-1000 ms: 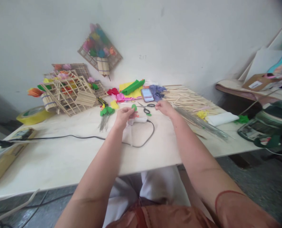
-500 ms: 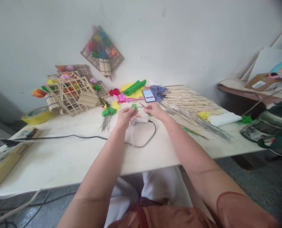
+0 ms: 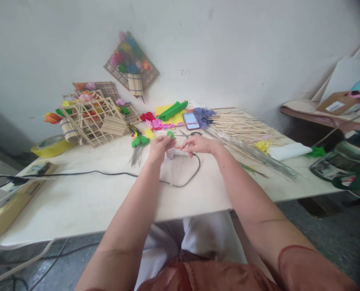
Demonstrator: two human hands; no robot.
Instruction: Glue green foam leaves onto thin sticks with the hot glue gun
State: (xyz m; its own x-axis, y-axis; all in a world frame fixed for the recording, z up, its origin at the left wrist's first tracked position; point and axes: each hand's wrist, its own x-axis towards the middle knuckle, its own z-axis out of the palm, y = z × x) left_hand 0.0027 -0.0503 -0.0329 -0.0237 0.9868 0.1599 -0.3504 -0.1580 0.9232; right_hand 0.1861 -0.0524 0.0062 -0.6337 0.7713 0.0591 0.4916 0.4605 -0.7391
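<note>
Between the fingertips of my left hand (image 3: 160,148) is a small green paper piece (image 3: 171,135). My right hand (image 3: 194,144) is just to the right, its fingers apart and bent over a white glue gun (image 3: 178,152) that lies on the table. Nothing shows between those fingers. Scissors (image 3: 195,133) lie just beyond my right hand, partly hidden by it. To the left of my left hand is a bunch of green pieces on thin wires (image 3: 140,141).
Flowered lattice panels (image 3: 96,117), yellow tape (image 3: 53,146) and a power strip (image 3: 19,198) are on the left. A phone (image 3: 191,121) and coloured paper (image 3: 170,114) lie at the back. Thin sticks (image 3: 243,127) and wires (image 3: 258,157) spread right. A black cable (image 3: 91,172) crosses the table.
My right hand has opened its fingers and no longer holds the green piece seen near it. The scissors' handles now show beyond it. My left hand still holds its green piece.
</note>
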